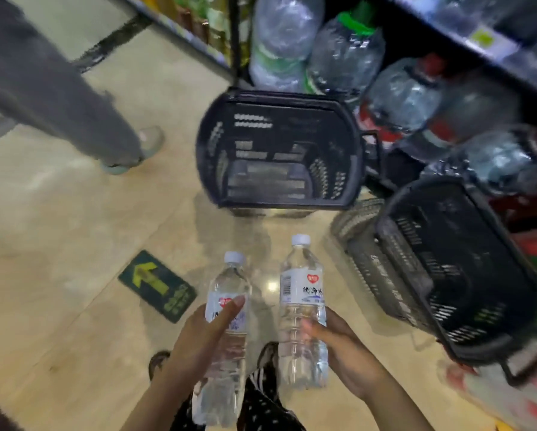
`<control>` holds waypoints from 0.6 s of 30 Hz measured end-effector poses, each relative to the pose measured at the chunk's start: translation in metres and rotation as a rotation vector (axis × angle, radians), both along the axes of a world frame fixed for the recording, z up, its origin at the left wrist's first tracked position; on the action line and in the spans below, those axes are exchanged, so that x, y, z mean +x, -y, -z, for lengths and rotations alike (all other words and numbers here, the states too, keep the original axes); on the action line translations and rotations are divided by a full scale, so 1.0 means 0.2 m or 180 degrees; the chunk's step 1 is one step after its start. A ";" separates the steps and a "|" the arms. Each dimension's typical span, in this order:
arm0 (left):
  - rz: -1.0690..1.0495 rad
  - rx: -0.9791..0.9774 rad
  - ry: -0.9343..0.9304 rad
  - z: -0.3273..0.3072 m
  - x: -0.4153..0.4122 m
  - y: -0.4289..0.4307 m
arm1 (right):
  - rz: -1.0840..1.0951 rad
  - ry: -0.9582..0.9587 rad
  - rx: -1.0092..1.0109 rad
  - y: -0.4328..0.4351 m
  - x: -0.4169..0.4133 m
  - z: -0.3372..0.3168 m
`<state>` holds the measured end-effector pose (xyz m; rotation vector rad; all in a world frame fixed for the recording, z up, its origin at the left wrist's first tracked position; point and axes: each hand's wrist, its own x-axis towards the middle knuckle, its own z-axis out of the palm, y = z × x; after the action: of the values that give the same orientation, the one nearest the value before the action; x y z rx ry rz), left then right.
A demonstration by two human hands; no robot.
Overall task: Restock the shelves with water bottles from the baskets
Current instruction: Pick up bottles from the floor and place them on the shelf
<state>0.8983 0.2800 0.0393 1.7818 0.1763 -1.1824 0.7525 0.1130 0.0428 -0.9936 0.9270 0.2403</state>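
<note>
The left hand (198,340) is wrapped round the middle of one water bottle (233,359), with the thumb laid up across its label. This bottle's long axis runs from its base at 6 o'clock to its white cap just past 12 o'clock, leaning faintly toward 1. At 3 o'clock from it, the right hand (351,356) grips a second water bottle (303,293) by its lower half, cap pointing straight to 12 o'clock. The two bottles are side by side, apart, over the tiled floor (74,244). A black basket (292,99) sits at 12 o'clock, with large jugs (345,57) on the shelf behind it. Another basket (447,244) sits at 2 o'clock. A green arrow sticker (157,284) lies at 10 o'clock.
</note>
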 end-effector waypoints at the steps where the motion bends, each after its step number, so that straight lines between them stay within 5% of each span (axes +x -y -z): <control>1: 0.0167 -0.0038 0.0009 -0.01 -0.04 0.09 | 0.0079 0.0012 -0.0060 0.07 -0.08 -0.02; 11: 0.0572 -0.0041 -0.0473 0.01 -0.31 0.70 | 0.1191 0.0253 -0.0043 0.44 -0.48 -0.10; 18: 0.1031 0.0028 0.0009 -0.10 -0.08 1.03 | 0.1883 0.0298 0.0019 0.67 -0.38 -0.09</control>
<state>0.8829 0.0741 0.0585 1.8665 -0.1144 -1.4066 0.6774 -0.0211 0.0610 -0.6807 1.0898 -0.2985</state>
